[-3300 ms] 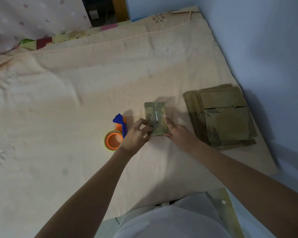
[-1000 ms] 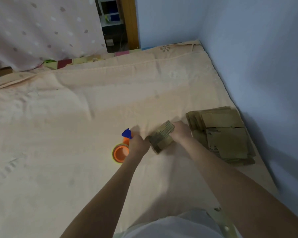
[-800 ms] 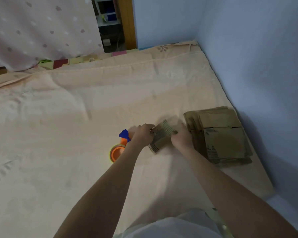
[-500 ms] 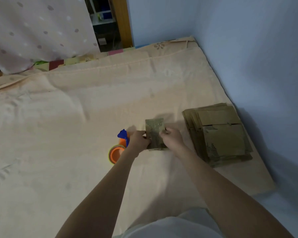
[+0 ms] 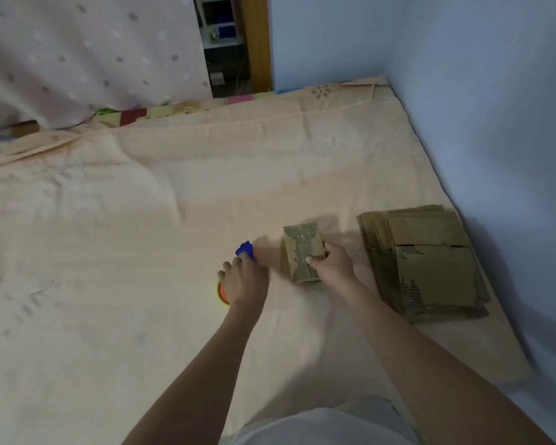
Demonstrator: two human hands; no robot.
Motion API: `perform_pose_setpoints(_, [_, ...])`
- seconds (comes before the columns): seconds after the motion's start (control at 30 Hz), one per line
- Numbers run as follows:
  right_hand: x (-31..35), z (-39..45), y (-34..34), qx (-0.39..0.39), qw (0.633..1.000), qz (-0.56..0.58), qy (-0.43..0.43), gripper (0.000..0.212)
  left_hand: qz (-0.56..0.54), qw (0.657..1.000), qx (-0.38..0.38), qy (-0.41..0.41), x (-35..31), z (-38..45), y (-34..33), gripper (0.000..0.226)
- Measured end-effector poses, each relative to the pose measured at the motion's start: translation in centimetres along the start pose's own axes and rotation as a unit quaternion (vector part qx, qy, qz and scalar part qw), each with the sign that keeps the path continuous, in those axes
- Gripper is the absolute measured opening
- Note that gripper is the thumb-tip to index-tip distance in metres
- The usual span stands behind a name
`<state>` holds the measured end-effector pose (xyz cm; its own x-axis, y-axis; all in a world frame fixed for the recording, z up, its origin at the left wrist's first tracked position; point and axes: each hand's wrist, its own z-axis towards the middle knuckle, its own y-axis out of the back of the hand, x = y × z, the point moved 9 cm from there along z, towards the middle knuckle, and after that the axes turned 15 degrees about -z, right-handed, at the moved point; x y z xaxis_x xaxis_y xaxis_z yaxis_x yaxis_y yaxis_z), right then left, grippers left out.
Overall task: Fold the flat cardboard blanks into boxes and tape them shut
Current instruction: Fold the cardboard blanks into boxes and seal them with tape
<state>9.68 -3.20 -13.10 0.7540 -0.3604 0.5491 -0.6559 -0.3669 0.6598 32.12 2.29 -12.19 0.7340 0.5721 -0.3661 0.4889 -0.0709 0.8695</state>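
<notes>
On the peach bedsheet point(image 5: 142, 236), right hand point(image 5: 333, 263) pinches the small brown cardboard box point(image 5: 303, 250); at its nine o'clock, left hand point(image 5: 243, 279) spreads over the orange-blue tape dispenser point(image 5: 246, 249). Taping step; next needs gripping it.

tape dispenser point(image 5: 245, 252) left of box point(image 5: 304, 252) | stack of blanks point(image 5: 422, 258) right of box | all on bed point(image 5: 142, 220)

The left hand point(image 5: 244, 281) covers most of the tape roll point(image 5: 221, 295); whether it grips is unclear. Left of the roll, the sheet point(image 5: 77, 284) runs off-frame.
</notes>
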Motion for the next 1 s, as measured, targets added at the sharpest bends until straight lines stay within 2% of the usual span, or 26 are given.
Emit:
perform_pose_setpoints(0.1, [0.3, -0.1, 0.6, -0.013, 1.000, -0.013, 0.001, 0.031, 0.035, 0.998, 0.040, 0.044, 3.5, -0.7, -1.5, 0.043])
perform_pose_setpoints(0.13, [0.5, -0.1, 0.8, -0.016, 1.000, -0.021, 0.003, 0.031, 0.013, 0.998, 0.048, 0.042, 4.1, -0.7, -2.1, 0.039])
perform_pose_setpoints(0.23, [1.0, -0.3, 1.4, -0.026, 0.999, -0.031, 0.011, 0.032, -0.088, 0.995, 0.036, 0.021, 4.4, -1.0, -2.0, 0.007])
perform_pose_setpoints(0.4, [0.8, -0.6, 2.2, -0.044, 0.999, -0.026, -0.006, 0.060, -0.202, 0.978, 0.030, 0.035, 4.0, -1.3, -0.4, 0.023])
perform_pose_setpoints(0.5, [0.6, -0.9, 1.9, -0.033, 0.999, -0.023, 0.002, 0.060, -0.191, 0.980, 0.048, -0.024, 4.3, -1.8, -0.5, 0.050])
perform_pose_setpoints(0.57, [0.8, -1.2, 1.8, -0.028, 0.999, -0.036, 0.014, 0.062, -0.147, 0.985, 0.032, -0.078, 4.3, -1.9, -0.2, 0.057])
perform_pose_setpoints(0.67, [0.7, -1.6, 1.5, -0.024, 0.998, -0.054, 0.026, 0.067, -0.046, 0.988, 0.002, -0.145, 3.4, -1.8, 0.2, 0.044])
perform_pose_setpoints(0.83, [0.7, -1.9, 0.7, -0.023, 0.995, -0.083, 0.052, 0.076, -0.054, 0.990, 0.061, -0.117, 3.4, -1.6, -0.3, 0.047])
perform_pose_setpoints(1.0, [0.9, -2.0, 0.0, -0.028, 0.991, -0.113, 0.064, 0.078, -0.140, 0.980, 0.057, -0.127, 3.0, -0.5, 1.8, 0.048])
